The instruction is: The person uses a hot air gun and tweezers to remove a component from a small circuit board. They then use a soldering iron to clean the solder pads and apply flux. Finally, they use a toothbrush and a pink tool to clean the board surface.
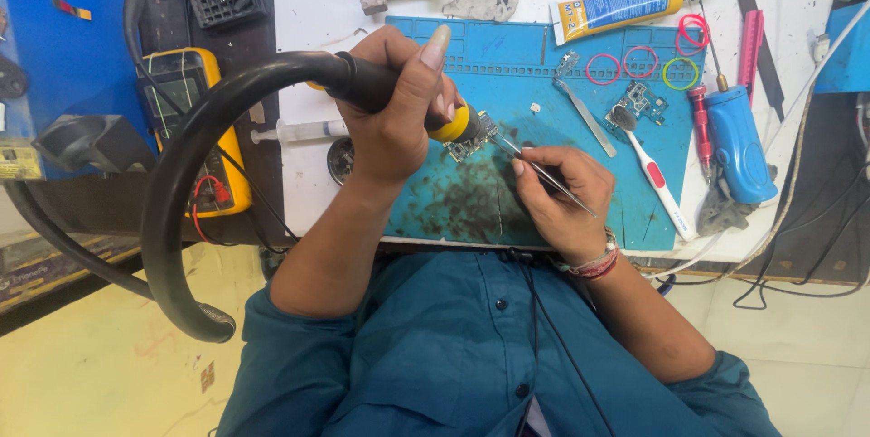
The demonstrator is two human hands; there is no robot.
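A small circuit board [471, 140] lies on the blue mat [535, 83] on the table [317, 2], the left hand [394, 120] closed around a black hot-air handpiece [399, 97], the right hand [562, 192] pinching tweezers [544, 174] beside it.

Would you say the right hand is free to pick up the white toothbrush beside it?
Probably not as it stands: the right hand is holding tweezers, though the toothbrush lies uncovered nearby on the blue mat.
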